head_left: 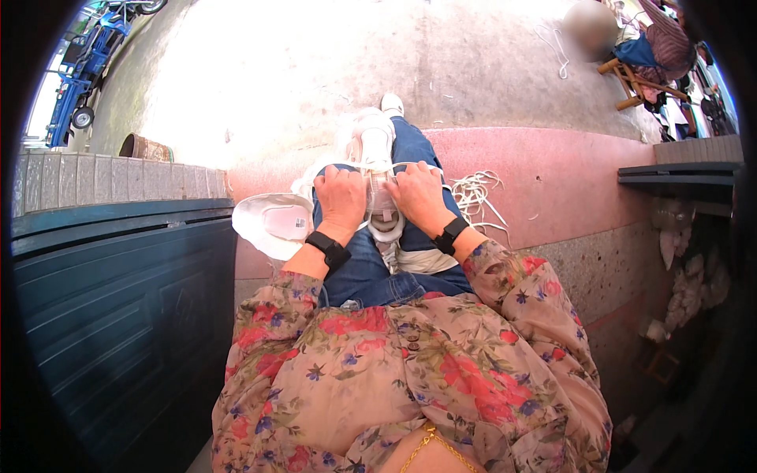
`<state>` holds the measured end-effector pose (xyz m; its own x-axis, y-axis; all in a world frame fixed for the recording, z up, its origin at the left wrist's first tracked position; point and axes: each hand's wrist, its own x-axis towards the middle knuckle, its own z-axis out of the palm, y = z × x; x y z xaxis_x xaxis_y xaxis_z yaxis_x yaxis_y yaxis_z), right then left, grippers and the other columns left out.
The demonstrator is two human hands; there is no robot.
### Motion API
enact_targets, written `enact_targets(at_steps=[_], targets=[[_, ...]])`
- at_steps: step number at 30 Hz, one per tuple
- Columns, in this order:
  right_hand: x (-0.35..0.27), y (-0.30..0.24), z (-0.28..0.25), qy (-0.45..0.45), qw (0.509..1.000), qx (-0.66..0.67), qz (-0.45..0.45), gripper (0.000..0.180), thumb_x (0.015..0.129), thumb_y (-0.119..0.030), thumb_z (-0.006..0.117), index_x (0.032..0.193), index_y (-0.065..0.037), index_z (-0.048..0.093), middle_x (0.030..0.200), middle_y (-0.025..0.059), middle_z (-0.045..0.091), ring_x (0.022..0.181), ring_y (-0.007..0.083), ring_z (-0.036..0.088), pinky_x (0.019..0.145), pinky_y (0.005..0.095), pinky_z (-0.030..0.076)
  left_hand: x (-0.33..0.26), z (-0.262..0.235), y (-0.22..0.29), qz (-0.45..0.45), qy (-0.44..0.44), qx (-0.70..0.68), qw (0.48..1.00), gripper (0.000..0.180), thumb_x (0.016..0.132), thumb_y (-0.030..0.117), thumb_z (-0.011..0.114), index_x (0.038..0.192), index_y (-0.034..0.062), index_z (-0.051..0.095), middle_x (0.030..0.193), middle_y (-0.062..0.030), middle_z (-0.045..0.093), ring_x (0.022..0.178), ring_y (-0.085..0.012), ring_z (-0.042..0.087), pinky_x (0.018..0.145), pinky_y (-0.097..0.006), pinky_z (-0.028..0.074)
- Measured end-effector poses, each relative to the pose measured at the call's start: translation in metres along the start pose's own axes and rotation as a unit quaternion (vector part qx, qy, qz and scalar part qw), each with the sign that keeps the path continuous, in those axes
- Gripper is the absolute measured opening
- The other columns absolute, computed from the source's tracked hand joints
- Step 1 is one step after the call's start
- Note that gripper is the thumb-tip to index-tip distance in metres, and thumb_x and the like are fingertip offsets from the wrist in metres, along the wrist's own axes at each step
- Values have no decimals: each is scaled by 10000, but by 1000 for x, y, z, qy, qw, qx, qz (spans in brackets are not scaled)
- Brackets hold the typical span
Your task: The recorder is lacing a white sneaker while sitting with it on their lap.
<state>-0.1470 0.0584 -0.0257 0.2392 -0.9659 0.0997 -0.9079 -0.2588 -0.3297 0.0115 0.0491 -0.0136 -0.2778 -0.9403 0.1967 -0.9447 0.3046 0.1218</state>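
Observation:
A pale shoe lies across my jeans-clad thighs, between my two hands. My left hand is closed at the shoe's left side, its fingers curled round a white shoelace. On the other side my right hand pinches the same lace, which runs across the shoe between both hands. The fingertips are partly hidden. Beyond them sits more pale shoe material, washed out by glare. At my left knee rests a white shoe piece with a small printed label. Loose white laces lie in a tangle beside my right knee.
Dark blue door panels stand at my left, with a bucket beyond. At the far right a person sits by a wooden stool. Pale bundles hang at the right. A blue three-wheeler is far left.

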Motion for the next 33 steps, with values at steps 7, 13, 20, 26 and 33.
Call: enact_targets(at_steps=[7, 13, 20, 26, 33], targets=[[-3, 1, 10, -2, 999, -29, -25, 145, 706, -152, 529, 748, -31, 598, 826, 105, 536, 861, 243, 487, 696, 384, 358, -8, -5, 9, -29, -74, -18, 997, 191, 694, 261, 600, 743, 77, 588, 758, -59, 578, 830, -248, 482, 665, -413, 355], [-1, 13, 14, -27, 999, 38, -10, 154, 714, -132, 514, 814, -60, 607, 824, 96, 540, 845, 253, 499, 688, 399, 373, 7, -15, 9, -35, -107, -51, 992, 164, 711, 182, 571, 826, 65, 585, 794, -69, 583, 861, -265, 495, 677, -416, 406], [-7, 12, 15, 61, 990, 124, -10, 123, 755, -134, 539, 829, -49, 588, 783, 123, 555, 794, 297, 517, 683, 398, 396, 84, 11, 20, 60, -270, -261, 925, 290, 709, 83, 534, 994, 25, 546, 926, -186, 588, 868, -342, 563, 745, -393, 444], [-3, 10, 14, 30, 994, 108, -15, 123, 729, -105, 525, 836, -49, 546, 744, 107, 544, 752, 279, 507, 656, 376, 390, 110, 28, 12, 58, -374, -279, 883, 524, 647, 29, 604, 1151, -2, 466, 732, -108, 603, 624, -190, 585, 544, -294, 465], [20, 6, -1, -12, 986, -83, -142, 75, 662, -137, 540, 699, -105, 598, 766, 40, 521, 797, 195, 465, 649, 332, 327, 114, -22, -9, -270, -342, -578, 690, 529, 695, 36, 626, 1169, -22, 399, 649, -83, 578, 408, -68, 453, 355, -186, 333]])
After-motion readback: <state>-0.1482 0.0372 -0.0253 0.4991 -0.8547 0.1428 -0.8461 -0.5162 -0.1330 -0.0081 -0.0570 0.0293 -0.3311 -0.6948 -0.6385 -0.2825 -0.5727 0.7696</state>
